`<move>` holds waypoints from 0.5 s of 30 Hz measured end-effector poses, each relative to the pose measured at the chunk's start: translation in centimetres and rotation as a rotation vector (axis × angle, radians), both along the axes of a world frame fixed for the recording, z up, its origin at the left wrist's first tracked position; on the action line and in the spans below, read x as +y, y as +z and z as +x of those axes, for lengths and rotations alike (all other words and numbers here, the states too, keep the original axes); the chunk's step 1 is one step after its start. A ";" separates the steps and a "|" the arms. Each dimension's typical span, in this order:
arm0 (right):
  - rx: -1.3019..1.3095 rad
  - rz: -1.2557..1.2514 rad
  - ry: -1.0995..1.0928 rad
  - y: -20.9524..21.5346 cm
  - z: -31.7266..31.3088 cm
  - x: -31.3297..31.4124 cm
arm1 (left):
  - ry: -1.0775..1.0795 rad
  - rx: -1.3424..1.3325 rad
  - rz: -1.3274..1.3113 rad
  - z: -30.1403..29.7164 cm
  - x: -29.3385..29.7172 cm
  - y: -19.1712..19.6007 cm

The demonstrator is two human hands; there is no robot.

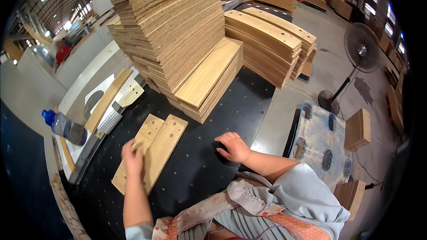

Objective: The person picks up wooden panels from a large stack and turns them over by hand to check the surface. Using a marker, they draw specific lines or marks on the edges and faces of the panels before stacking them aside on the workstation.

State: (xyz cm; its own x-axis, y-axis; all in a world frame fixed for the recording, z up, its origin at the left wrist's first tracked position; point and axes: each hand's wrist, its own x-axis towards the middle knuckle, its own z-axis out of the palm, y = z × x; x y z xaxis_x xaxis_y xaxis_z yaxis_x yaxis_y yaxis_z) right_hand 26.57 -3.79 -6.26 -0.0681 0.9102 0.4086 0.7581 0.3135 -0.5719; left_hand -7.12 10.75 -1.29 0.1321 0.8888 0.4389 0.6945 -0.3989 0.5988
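Two light wood-grain boards with drilled holes lie side by side on the black table (202, 175). My left hand (133, 159) is over the left board (149, 130), its thumb and fingers apart; no grip on a board shows. The right board (171, 138) lies alongside it, partly behind my left wrist. On the bare tabletop to the right is my right hand (235, 147), its fingers curled. Something dark shows beneath these fingers, and I cannot tell if it is an object or shadow.
A tall board stack (178, 31) rises at the table's far side, with a lower board pile (211, 69) before it. Curved drilled boards (267, 31) are stacked farther right. A blue-capped bottle (66, 126) stands left. A floor fan (340, 84) and a blue pallet (316, 146) are right.
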 end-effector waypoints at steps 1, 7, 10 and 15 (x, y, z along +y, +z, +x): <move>0.013 -0.017 -0.005 -0.1 0.4 -0.1 | -0.034 -0.108 -0.102 4.0 0.0 0.5; 0.183 -0.042 0.002 -0.3 1.0 -0.2 | -0.181 -0.638 -0.313 18.4 3.1 1.3; 0.247 -0.031 0.015 -0.2 1.0 -0.4 | -0.080 -0.605 -0.284 21.0 3.8 1.4; 0.456 -0.207 -0.010 -0.3 1.4 0.6 | 0.053 -0.590 -0.260 22.8 3.7 2.1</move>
